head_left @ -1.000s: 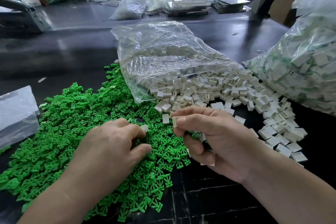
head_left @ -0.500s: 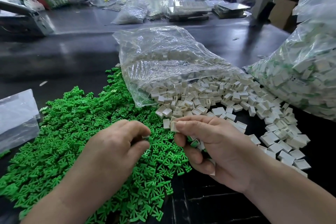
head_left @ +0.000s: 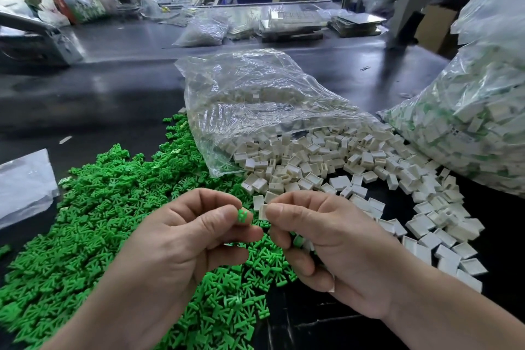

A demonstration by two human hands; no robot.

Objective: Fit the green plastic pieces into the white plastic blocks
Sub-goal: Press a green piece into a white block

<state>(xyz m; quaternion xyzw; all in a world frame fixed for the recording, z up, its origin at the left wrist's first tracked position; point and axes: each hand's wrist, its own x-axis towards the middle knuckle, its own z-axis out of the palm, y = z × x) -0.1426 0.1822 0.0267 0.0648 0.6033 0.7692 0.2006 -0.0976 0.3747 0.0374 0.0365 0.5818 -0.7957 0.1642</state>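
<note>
My left hand (head_left: 187, 239) pinches one small green plastic piece (head_left: 242, 215) between thumb and forefinger, lifted above the big green pile (head_left: 93, 207). My right hand (head_left: 321, 239) pinches a white plastic block (head_left: 263, 212) at its fingertips, a short gap to the right of the green piece. Its curled lower fingers hide more small pieces, green showing between them. Loose white blocks (head_left: 326, 173) spill from a clear bag (head_left: 255, 102) just beyond both hands.
A large bag of white blocks with green inside (head_left: 477, 111) stands at the right. A flat plastic bag (head_left: 22, 182) lies at the left edge. Bags, trays and a metal machine (head_left: 37, 40) sit at the far side of the dark table (head_left: 113, 88).
My left hand lifted off the green pile with one green piece pinched and turned toward the right hand. The right hand kept its white block and stayed close.
</note>
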